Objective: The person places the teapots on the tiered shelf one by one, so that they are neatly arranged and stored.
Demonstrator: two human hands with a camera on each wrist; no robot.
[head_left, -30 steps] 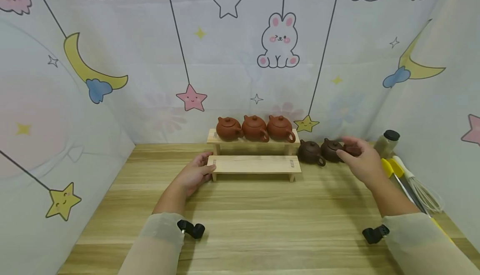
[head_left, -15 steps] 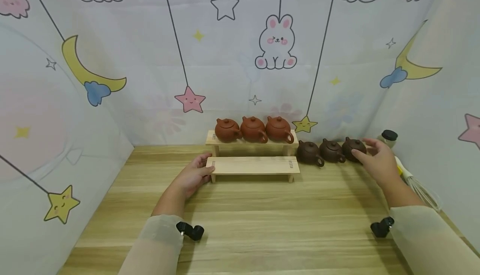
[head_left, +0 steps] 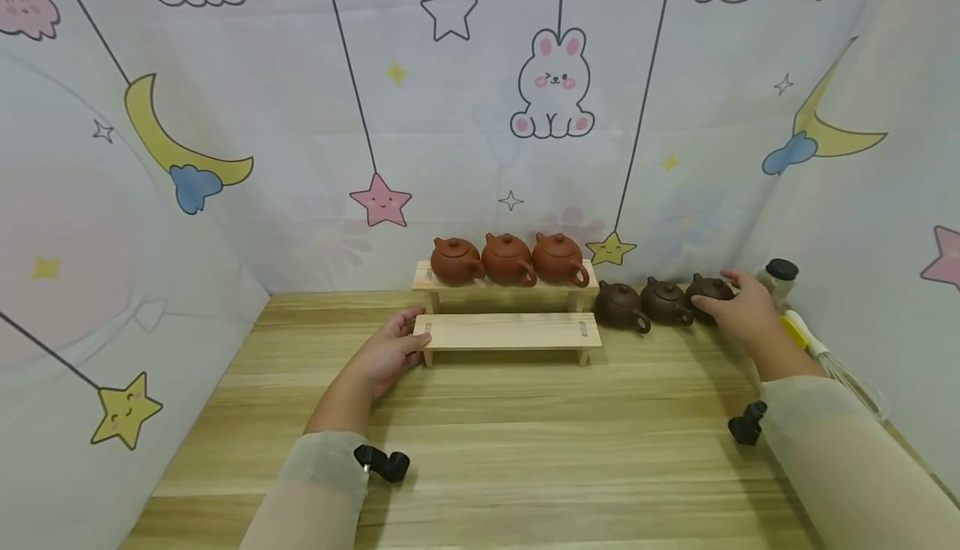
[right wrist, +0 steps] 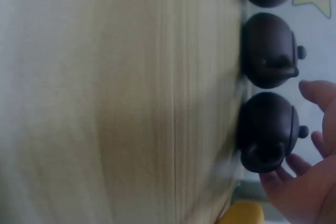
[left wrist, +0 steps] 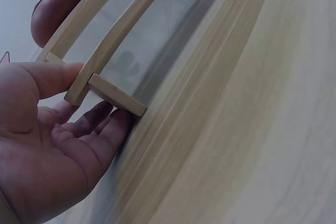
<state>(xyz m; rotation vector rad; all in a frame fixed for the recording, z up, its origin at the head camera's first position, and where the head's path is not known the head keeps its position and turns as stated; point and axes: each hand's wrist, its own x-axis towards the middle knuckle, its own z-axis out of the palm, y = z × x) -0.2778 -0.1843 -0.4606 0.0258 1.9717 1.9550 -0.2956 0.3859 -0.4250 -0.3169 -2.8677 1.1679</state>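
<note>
My left hand (head_left: 390, 350) grips the left end of the lower board of a pale wooden two-step display stand (head_left: 510, 330). In the left wrist view its thumb lies on the board and its fingers (left wrist: 100, 124) are at the leg underneath. On the upper step sit three reddish-brown teapots (head_left: 507, 260). My right hand (head_left: 746, 304) is spread around the rightmost dark brown teapot (right wrist: 266, 127). Its thumb is apart from the lid in the right wrist view, and its fingertips are close to the handle side. Two more dark teapots, a middle one (head_left: 663, 301) and a left one (head_left: 619, 306), stand beside it.
A jar with a black lid (head_left: 781, 273) stands behind my right hand. A whisk (head_left: 843, 371) and a yellow-handled tool (head_left: 795, 332) lie along the right wall. Printed cloth (head_left: 465, 117) encloses the back and sides of the wooden table (head_left: 525, 450).
My right hand has moved right from the middle dark teapot to the rightmost one, uncovering it, then shifted slightly further over it. The left hand keeps its place on the stand.
</note>
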